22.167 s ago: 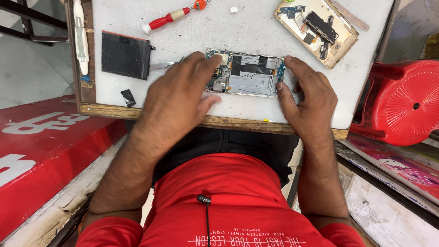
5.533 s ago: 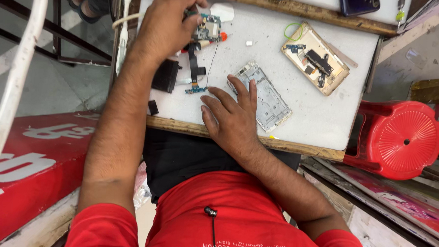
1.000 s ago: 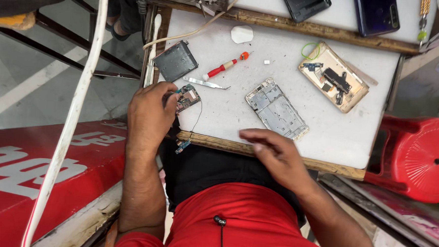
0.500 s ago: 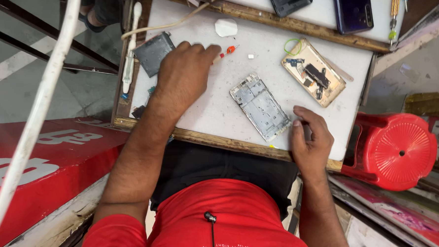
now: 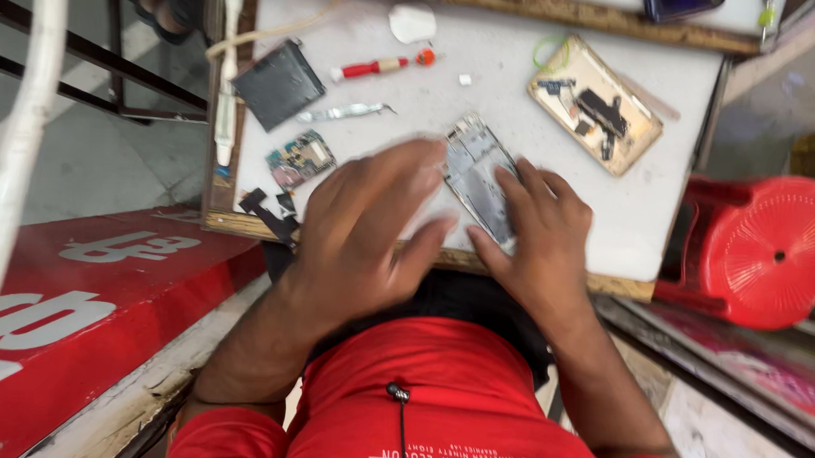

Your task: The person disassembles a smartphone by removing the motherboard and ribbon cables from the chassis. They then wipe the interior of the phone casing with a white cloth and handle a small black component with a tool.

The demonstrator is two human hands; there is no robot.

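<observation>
Both hands meet at the opened phone frame (image 5: 479, 177), centre of the frame on the white surface (image 5: 431, 102). The right hand (image 5: 538, 227) pins its lower end, fingers curled on it; the left hand (image 5: 371, 227) is blurred, its grip unclear. Steady pressure seems needed next. Right: red stool (image 5: 773, 250). Upper left: dark battery (image 5: 279, 83), circuit board (image 5: 300, 158), red screwdriver (image 5: 381, 68).
</observation>
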